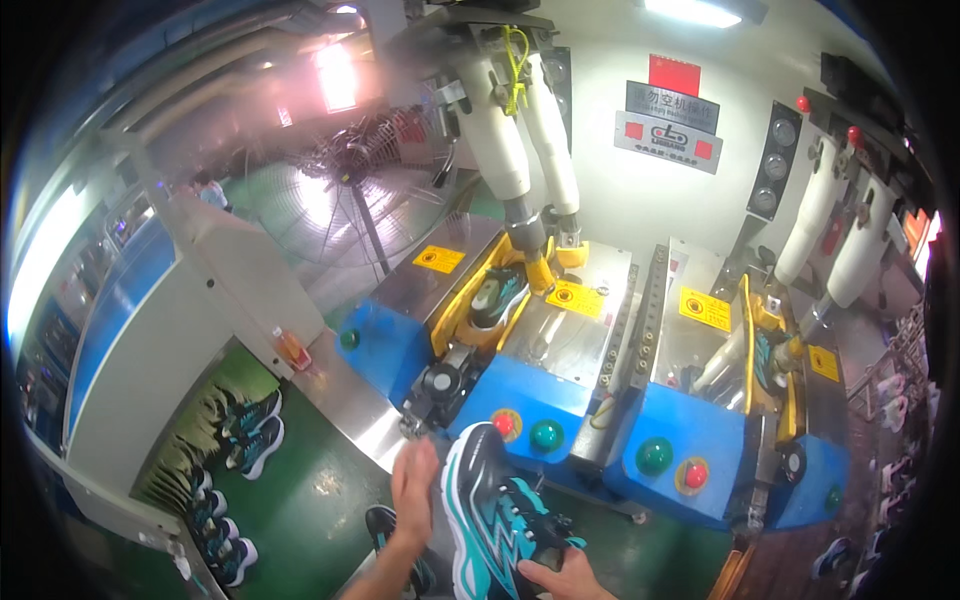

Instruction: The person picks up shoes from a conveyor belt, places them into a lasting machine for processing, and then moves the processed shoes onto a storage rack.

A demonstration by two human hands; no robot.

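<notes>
My right hand (562, 578) grips a black, teal and white sneaker (490, 515) near its heel opening, thumb on the side. The sneaker stands toe up, white sole facing left. Just left of the sole, my left hand (414, 488) is raised with its fingers stretched out, holding nothing; whether it touches the sole I cannot tell. Below my left forearm lies another dark sneaker (380, 522), partly hidden. Ahead stands a two-station shoe press, with a sneaker (497, 298) between yellow side pads in the left station. A teal sneaker (764, 358) sits partly hidden in the right station.
Blue button housings (530, 395) front the press, with a red button (506, 426) and green button (547, 435) on the left one. White cylinders (490, 130) angle down above. Several sneakers (262, 447) rest in the opening at left. A large fan (345, 175) stands behind.
</notes>
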